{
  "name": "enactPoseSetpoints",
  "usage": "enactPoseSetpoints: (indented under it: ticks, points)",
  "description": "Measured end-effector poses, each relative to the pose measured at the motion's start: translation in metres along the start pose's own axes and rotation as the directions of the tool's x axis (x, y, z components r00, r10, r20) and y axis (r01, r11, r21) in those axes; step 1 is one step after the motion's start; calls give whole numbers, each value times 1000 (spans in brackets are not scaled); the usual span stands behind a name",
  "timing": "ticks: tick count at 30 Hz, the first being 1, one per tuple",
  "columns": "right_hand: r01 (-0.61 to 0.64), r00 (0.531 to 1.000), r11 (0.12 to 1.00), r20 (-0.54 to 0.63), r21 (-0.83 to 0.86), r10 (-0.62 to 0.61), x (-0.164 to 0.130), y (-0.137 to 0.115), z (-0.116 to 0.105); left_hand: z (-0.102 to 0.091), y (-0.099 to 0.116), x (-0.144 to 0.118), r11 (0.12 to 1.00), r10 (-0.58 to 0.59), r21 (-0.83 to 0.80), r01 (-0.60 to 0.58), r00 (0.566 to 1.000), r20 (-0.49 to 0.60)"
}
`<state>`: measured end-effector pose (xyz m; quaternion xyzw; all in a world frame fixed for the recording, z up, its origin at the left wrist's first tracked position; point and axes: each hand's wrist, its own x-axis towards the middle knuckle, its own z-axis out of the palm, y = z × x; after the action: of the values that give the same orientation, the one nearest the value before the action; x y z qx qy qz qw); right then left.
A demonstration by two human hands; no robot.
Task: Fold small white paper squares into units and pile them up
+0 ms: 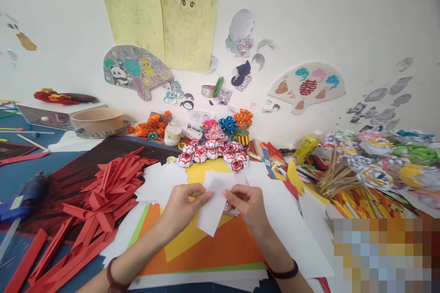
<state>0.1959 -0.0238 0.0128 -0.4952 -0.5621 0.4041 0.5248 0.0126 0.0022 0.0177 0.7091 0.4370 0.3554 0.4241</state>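
Note:
A small white sheet of paper (212,210) is held up between my two hands, over a stack of orange paper (202,249) and yellow paper (178,240). My left hand (185,203) pinches its left edge with thumb and forefinger. On the other side, my right hand (245,203) pinches its right edge near the middle. Behind my right fingertips, small pieces partly show, too covered to make out. Several red-and-white folded paper flowers (211,151) sit just beyond my hands.
Folded red paper strips (99,206) pile up on the left, near a blue glue gun (22,199). White sheets (285,219) lie at the right, with brown sticks (337,176) and a yellow bottle (307,146) beyond. A round bowl (98,121) stands by the wall.

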Motion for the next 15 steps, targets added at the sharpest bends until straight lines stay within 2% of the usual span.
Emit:
enactPoseSetpoints:
  ticks: [4,8,13,15]
  points:
    - [11,1000,1000,-28,22,-10,1,2,1,0,-1,0,999,10,42,-13,998,62]
    - [1,1000,1000,-16,28,0,2,4,2,-1,-1,0,983,18,184,-21,1000,19]
    - [4,995,999,-101,40,0,2,3,0,-3,1,-1,982,28,184,-38,998,61]
    - [-5,994,999,-110,36,9,3,3,-1,-2,1,-1,977,32,210,-40,999,42]
